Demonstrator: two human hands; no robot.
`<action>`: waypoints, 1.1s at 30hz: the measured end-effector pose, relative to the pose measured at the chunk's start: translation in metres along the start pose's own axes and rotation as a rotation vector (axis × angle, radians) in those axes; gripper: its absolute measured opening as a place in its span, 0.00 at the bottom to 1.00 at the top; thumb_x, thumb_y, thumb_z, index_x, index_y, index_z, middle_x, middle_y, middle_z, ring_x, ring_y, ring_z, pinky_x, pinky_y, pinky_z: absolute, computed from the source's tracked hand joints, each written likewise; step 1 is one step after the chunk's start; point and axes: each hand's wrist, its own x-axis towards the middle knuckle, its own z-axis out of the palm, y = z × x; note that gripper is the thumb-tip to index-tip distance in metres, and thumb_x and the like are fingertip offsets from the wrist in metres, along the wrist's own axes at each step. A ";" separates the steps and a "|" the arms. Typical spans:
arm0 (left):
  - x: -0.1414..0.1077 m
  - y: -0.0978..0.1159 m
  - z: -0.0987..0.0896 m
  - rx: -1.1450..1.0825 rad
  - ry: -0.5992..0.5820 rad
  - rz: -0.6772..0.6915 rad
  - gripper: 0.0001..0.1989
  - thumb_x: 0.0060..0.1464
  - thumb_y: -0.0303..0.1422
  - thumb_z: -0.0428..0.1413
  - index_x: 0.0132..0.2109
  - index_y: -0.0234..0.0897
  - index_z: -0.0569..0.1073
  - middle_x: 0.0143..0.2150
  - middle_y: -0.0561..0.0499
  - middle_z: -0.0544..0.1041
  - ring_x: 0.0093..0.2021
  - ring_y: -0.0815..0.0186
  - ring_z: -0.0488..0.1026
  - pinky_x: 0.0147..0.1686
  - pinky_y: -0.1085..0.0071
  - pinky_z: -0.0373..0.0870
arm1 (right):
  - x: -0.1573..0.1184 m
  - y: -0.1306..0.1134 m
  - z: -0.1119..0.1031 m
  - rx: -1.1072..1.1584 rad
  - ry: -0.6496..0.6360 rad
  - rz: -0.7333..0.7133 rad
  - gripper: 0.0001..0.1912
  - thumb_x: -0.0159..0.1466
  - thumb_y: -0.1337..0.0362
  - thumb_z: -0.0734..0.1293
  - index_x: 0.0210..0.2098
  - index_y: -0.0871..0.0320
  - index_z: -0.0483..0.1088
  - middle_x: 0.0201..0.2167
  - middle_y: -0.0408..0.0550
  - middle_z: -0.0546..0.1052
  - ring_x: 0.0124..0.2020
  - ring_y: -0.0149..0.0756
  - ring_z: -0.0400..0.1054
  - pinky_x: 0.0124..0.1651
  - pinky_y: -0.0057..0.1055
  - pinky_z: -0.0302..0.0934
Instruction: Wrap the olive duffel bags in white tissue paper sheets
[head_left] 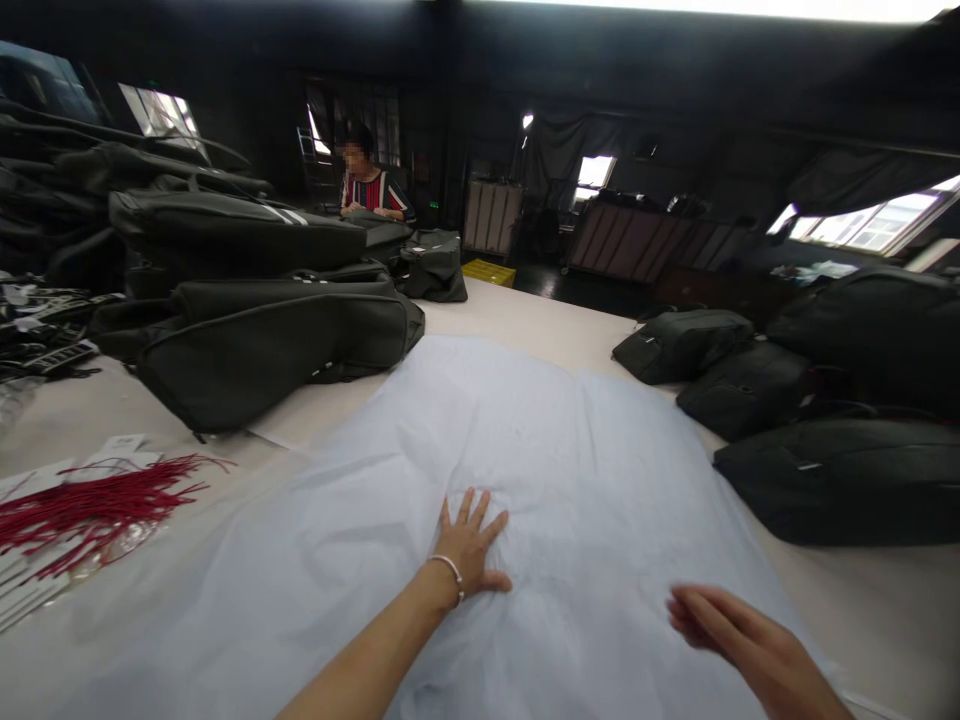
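Note:
A large, thin, pale bluish-white sheet (540, 440) with soft creases covers the middle of the table in the head view. My left hand (466, 550), with a light bracelet at its wrist, lies flat on it with the fingers spread. To the right, over the same sheet, is my right hand (724, 620). Its fingers are curled together with the thumb along them, slightly blurred, and nothing shows between them. Whether this hand touches the sheet I cannot tell.
Dark bags (262, 340) are piled at the left, and more dark bags (840, 480) line the right edge. Tags with red cords (112, 505) lie at the near left. A person in a striped top (375, 190) is behind the left pile. A yellow crate (489, 272) stands beyond the table.

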 end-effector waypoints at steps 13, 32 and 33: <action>-0.002 -0.005 0.009 -0.130 0.042 0.053 0.53 0.42 0.66 0.55 0.70 0.56 0.44 0.73 0.45 0.33 0.70 0.42 0.26 0.60 0.30 0.23 | 0.208 -0.068 0.161 -0.316 -0.375 0.149 0.13 0.58 0.58 0.68 0.22 0.60 0.68 0.18 0.44 0.73 0.17 0.27 0.64 0.22 0.24 0.55; 0.000 -0.004 0.016 -0.119 0.112 0.059 0.52 0.41 0.67 0.54 0.69 0.57 0.46 0.73 0.44 0.36 0.71 0.44 0.27 0.60 0.30 0.24 | 0.232 -0.060 0.135 -1.005 -0.160 -0.017 0.19 0.60 0.48 0.66 0.44 0.54 0.72 0.47 0.52 0.77 0.48 0.43 0.71 0.45 0.37 0.61; 0.000 -0.004 0.017 -0.117 0.115 0.059 0.52 0.41 0.67 0.54 0.69 0.57 0.46 0.73 0.44 0.36 0.71 0.44 0.27 0.59 0.30 0.24 | 0.231 -0.058 0.134 -1.011 -0.157 -0.040 0.18 0.59 0.51 0.68 0.44 0.53 0.72 0.47 0.50 0.77 0.49 0.43 0.70 0.47 0.38 0.60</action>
